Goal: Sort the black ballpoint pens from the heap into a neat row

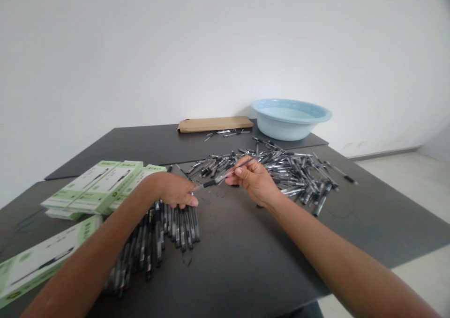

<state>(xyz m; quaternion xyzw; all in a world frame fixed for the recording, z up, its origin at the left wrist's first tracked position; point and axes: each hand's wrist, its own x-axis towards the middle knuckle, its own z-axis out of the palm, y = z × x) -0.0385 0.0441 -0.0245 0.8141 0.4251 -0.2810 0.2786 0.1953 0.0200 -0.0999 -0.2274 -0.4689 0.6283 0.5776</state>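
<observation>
1. Our right hand (pixel 255 180) pinches a slim black-and-clear plastic pen (pixel 225 176) mid-surface; left hand (pixel 176 190) closes on its near tip.
2. Advice: align it before adding to the near-left row of pens (pixel 179 224).

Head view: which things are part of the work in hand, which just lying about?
In hand:
right hand holding one pen
left hand on the lined-up pens
loose pen pile

Lying about:
blue basin
brown carton
green-white boxes
</observation>
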